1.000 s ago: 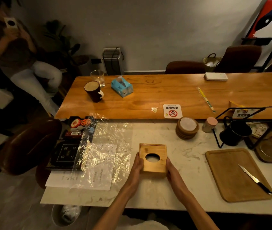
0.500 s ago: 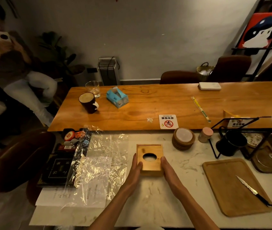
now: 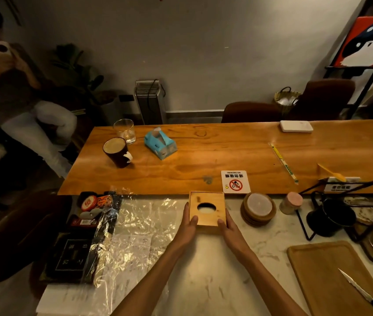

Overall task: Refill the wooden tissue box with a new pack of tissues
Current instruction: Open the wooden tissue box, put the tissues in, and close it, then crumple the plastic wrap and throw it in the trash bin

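I see one wooden tissue box (image 3: 207,209) sitting on the white marble counter (image 3: 203,281), at its far edge, right by the long wooden table (image 3: 226,153). My left hand (image 3: 186,226) is pressed on the box's left side and my right hand (image 3: 230,226) on its right side, so the box sits between my two palms. My fingers are flat and close together along the sides, and each thumb tip rests on the top near the front corners. The oval hole in the top shows something white inside.

On the wooden table lies one blue pack of tissues (image 3: 160,143), well apart from my hands. Near it stand one dark mug (image 3: 117,151) and one clear glass (image 3: 124,131). Just right of the box is one stack of round coasters (image 3: 258,208). Left of it lies one crinkly sheet of clear plastic wrap (image 3: 135,226). One knife (image 3: 361,293) lies on one wooden cutting board (image 3: 322,270) at the right.
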Demonstrator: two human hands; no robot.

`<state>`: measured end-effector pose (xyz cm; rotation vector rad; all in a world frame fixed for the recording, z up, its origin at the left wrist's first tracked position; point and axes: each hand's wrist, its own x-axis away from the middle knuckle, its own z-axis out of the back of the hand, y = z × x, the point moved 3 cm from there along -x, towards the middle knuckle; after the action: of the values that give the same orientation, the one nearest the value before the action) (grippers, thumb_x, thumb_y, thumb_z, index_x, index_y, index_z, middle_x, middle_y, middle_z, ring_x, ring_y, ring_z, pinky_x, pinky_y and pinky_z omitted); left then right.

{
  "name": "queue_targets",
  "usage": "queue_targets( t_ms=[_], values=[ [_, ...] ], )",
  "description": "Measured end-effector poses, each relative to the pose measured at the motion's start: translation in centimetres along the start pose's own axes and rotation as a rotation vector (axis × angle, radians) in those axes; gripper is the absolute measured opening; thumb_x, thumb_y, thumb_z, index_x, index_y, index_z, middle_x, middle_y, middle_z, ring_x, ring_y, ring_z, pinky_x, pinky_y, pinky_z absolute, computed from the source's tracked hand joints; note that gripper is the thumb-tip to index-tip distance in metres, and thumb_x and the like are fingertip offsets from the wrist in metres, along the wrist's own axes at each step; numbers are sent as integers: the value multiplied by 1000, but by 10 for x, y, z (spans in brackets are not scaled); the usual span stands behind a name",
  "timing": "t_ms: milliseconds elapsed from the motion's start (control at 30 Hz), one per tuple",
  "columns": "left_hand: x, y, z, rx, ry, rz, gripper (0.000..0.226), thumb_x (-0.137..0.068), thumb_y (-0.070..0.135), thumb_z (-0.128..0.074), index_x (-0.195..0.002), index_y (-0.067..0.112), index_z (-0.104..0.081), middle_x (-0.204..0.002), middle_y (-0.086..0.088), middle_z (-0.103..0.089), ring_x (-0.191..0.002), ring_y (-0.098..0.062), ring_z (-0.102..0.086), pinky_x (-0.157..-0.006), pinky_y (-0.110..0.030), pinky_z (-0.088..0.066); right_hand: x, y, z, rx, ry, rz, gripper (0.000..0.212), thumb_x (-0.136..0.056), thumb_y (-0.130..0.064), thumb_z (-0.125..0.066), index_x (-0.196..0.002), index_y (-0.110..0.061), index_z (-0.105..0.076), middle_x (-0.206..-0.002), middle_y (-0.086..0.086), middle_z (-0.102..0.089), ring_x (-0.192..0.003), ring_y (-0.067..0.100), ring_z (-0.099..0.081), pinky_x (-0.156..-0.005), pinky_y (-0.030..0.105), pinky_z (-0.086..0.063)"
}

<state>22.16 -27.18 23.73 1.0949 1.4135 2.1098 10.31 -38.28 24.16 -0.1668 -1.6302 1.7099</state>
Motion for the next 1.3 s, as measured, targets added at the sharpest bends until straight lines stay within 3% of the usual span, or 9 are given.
queue_targets(
  t_ms=[267,367,467,567,767,1000,1133,1233,1300],
  values=[
    [-3,3,3,35,-38,12,70,-103,32,-44,-157,26,2,-165,2,-9,-152,-21,-13,-123,-45,-16,-10,-2,3,-29,-3,-23,58,-103,-29,-42,-155,-21,-19,-159,2,-29,-146,23,-28,-114,34,-27],
    [25,16,34,-11,18,-22,73,-99,36,-51,-157,29,-6,-162,1,-18,-148,-20,-22,-119,-44,-26,15,-8,2,147,226,-23,63,-101,-35,-46,-155,-15,-19,-161,8,-23,-148,26,-22,-118,41,-23],
    [82,11,106,-245,478,-187,47,-99,22,-55,-144,25,-43,-143,6,-46,-131,-14,-43,-102,-31,-41,61,-19,-19,340,568,180,43,-99,-23,-51,-140,-10,-46,-145,9,-48,-137,27,-38,-110,41,-35],
    [130,-18,189,-541,878,-48,38,-93,14,-63,-131,13,-59,-124,-10,-64,-119,-31,-53,-93,-39,-46,76,-7,-71,365,358,112,28,-97,-19,-53,-122,-10,-61,-120,9,-64,-116,30,-56,-93,36,-45],
    [146,-70,243,-247,539,242,49,-95,22,-61,-140,10,-48,-116,-12,-68,-109,-28,-61,-97,-44,-49,58,11,-150,212,28,-264,32,-91,-26,-62,-66,-6,-58,-66,12,-59,-59,23,-53,-65,40,-51],
    [166,-59,264,-129,294,199,34,-97,25,-58,-125,5,-59,-97,-7,-61,-73,-10,-56,-58,-20,-44,84,-2,-172,42,0,-525,24,-84,-11,-72,-65,-3,-60,-60,11,-47,-52,20,-40,-53,26,-32],
    [190,-57,277,-67,179,124,18,-102,15,-47,-106,19,-64,-95,-10,-60,-72,-14,-52,-57,-22,-42,107,3,-188,18,13,-419,46,-86,-10,-71,-123,11,-53,-88,16,-56,-58,19,-46,-55,28,-36],
    [212,-47,289,-23,113,25,22,-102,10,-44,-104,18,-64,-110,-12,-63,-87,-20,-62,-67,-26,-49,131,3,-206,-137,-32,-332,84,-86,-24,-72,-153,-19,-21,-152,12,-35,-105,27,-58,-84,40,-50],
    [231,-36,301,64,79,-34,23,-103,7,-43,-106,13,-64,-114,-15,-64,-98,-29,-67,-80,-39,-57,144,1,-220,-192,-106,-269,94,-86,-29,-72,-155,-33,-7,-159,10,-26,-127,32,-50,-102,49,-43]
  ],
)
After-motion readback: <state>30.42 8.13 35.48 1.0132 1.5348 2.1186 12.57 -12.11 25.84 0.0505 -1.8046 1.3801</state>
